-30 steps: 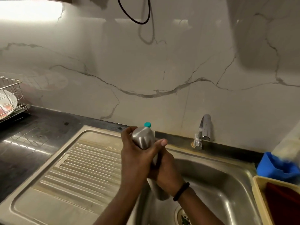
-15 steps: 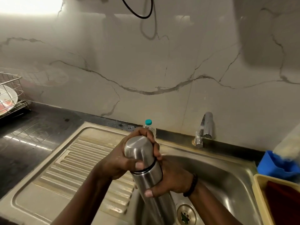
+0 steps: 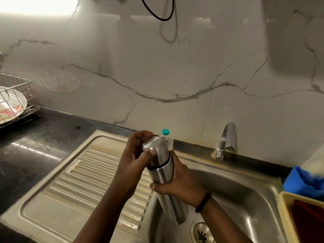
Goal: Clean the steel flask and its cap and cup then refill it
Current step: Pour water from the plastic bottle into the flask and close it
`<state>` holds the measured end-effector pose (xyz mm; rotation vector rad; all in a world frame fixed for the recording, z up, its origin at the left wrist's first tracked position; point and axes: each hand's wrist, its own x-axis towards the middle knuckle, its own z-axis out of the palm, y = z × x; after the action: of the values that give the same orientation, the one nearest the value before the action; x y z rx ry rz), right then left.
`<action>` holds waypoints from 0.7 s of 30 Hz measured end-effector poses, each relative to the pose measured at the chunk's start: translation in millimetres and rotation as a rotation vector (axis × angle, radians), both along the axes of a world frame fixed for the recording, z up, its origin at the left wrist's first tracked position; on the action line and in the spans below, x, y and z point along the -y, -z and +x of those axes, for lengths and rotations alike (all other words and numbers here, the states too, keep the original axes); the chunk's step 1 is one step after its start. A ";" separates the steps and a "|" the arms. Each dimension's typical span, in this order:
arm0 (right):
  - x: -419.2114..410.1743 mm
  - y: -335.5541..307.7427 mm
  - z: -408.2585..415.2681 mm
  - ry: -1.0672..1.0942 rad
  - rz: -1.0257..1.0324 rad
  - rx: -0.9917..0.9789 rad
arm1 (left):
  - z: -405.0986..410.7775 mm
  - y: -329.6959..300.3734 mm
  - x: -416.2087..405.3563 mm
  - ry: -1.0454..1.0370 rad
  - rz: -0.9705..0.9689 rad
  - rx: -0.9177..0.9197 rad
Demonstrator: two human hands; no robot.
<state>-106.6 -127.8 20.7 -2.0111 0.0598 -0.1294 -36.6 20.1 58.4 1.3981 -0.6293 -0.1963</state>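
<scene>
Over the sink basin (image 3: 245,193), a person is holding the steel flask (image 3: 164,174) tilted, its base pointing down toward the drain (image 3: 201,232) and its top leaning up and away toward the wall. The left hand (image 3: 135,158) is curling around the cup (image 3: 155,149) that is sitting on the flask's top, thumb pressing on the cup's near side and fingers wrapping over its end. The right hand (image 3: 177,183) is gripping the flask body just below the black ring, thumb lying across the near side; a dark band (image 3: 203,202) is circling that wrist. No brand, label or writing is showing on the flask that I can read.

Behind the flask, at the sink's back edge, a clear bottle with a teal cap (image 3: 165,132) is standing. To the right of the basin's back rim the tap (image 3: 226,141) is standing, with no water visibly running. Left of the basin the ribbed drainboard (image 3: 84,174) is lying, and farther left on the dark counter a wire rack (image 3: 15,97) is holding a white plate. Right of the basin a blue cloth-like thing (image 3: 305,181) and a yellow tub (image 3: 284,204) are sitting.

Compared with half a second earlier, the flask is sitting slightly higher and farther from the drain, the left fingers are shifting further over the cup's end, and both hands are keeping their hold.
</scene>
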 end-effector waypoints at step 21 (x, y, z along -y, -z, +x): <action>-1.6 -3.3 -4.8 0.074 -0.020 -0.012 | -4.4 16.8 21.0 -0.015 -0.010 -0.108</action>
<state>-111.3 -126.1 24.0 -2.0300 0.1405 -0.1656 -41.0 -1.0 41.6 1.3731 -0.5294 -0.2545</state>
